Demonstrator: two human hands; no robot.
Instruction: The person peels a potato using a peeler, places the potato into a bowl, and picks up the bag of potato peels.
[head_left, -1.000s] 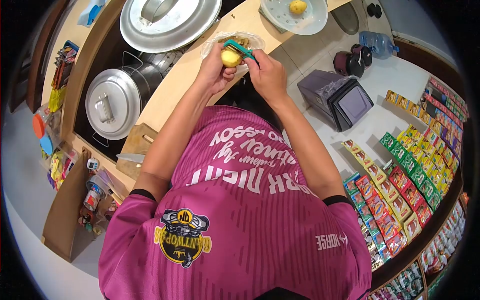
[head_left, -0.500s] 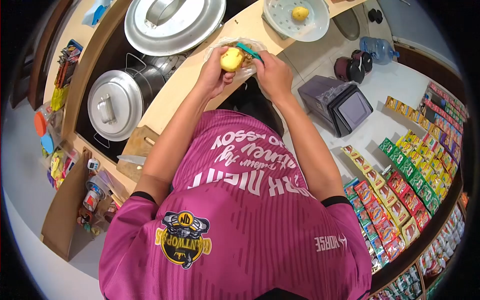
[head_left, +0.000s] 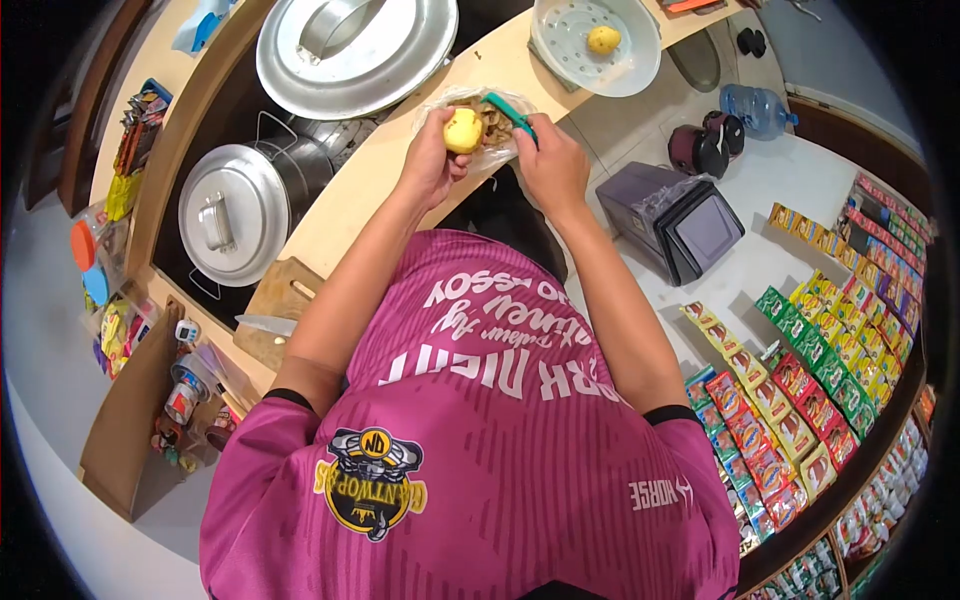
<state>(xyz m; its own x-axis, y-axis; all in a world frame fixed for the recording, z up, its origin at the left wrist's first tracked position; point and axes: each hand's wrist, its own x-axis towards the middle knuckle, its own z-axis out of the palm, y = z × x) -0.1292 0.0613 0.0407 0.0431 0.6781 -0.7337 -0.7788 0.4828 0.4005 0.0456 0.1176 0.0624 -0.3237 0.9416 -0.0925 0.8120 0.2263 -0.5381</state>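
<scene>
My left hand [head_left: 433, 160] is wrapped round a mostly peeled yellow potato [head_left: 462, 131], which has a few brown spots on it. In my right hand [head_left: 550, 160] is a green peeler [head_left: 512, 113], its head pointing up and left, apart from the potato. Under both hands a clear plastic bag [head_left: 490, 153] lies open on the counter, with brown peelings [head_left: 497, 122] inside. Beyond it, a second potato [head_left: 603, 40] rests in a pale perforated basin [head_left: 560, 60].
A large lidded pot [head_left: 350, 50] and a smaller one [head_left: 235, 215] stand left of the counter [head_left: 345, 205]. A knife [head_left: 266, 324] lies on a wooden cutting board [head_left: 270, 295] near my left forearm. On the floor at right is a grey bin [head_left: 665, 215].
The peeler has moved from against the potato to slightly right of it, showing more of the peelings. The potato has turned a little in my left hand.
</scene>
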